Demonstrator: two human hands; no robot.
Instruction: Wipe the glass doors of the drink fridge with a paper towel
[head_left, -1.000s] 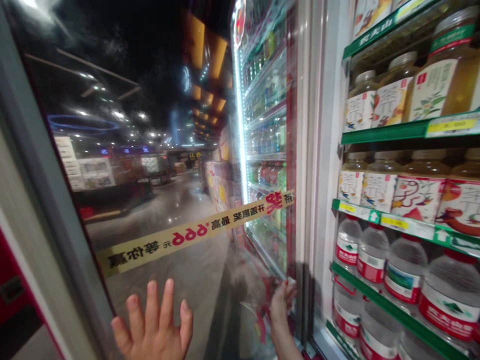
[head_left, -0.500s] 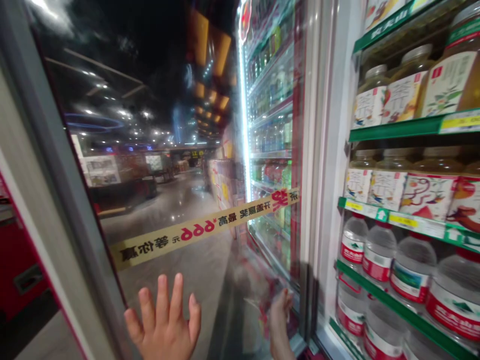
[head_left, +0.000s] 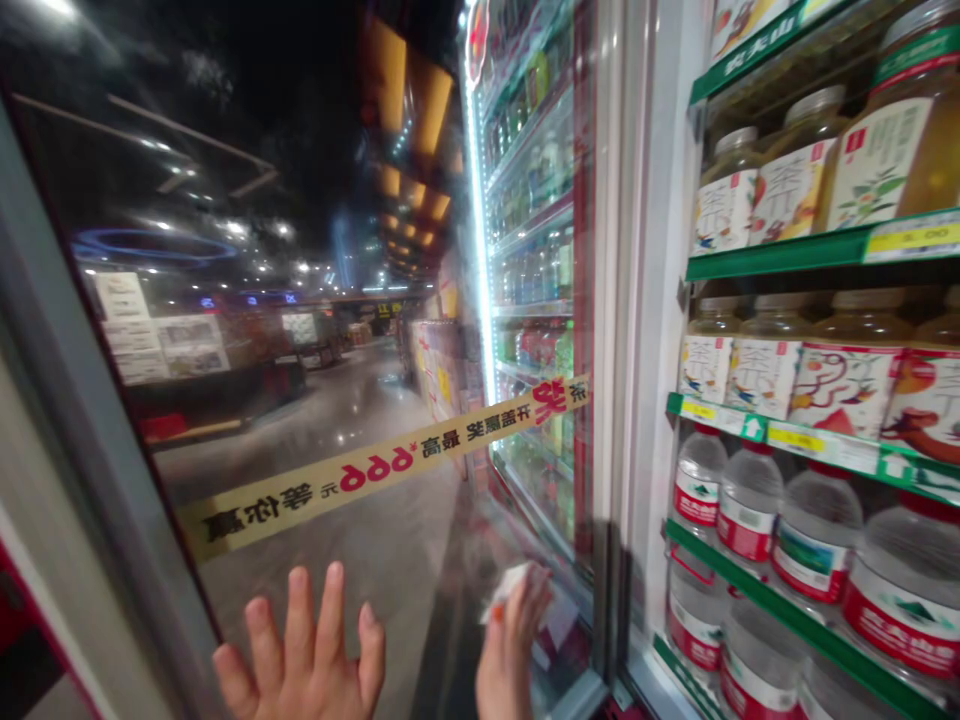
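Observation:
My left hand (head_left: 304,655) is open, its fingers spread upward against the lower part of a glass door (head_left: 360,560). Below a yellow strip on the pane, my right hand (head_left: 510,640) presses a crumpled white cloth or tissue (head_left: 504,585) toward the glass near the hinge side. The hand's fingers close over this white piece, so I see only its edges, and slight blur hides whether it is paper or fabric. The yellow strip (head_left: 390,470) crosses the door with reversed red and black lettering.
Right of the door, cooler shelves (head_left: 795,262) with green edges hold tea bottles (head_left: 724,195) and red-labelled water bottles (head_left: 814,530). A grey door frame (head_left: 82,400) borders the left. Another lit drinks cooler (head_left: 525,240) shows in the glass.
My right hand has moved up and left across the glass, and the white piece now shows clearly in it. My left hand sits slightly lower and farther left as the view shifted.

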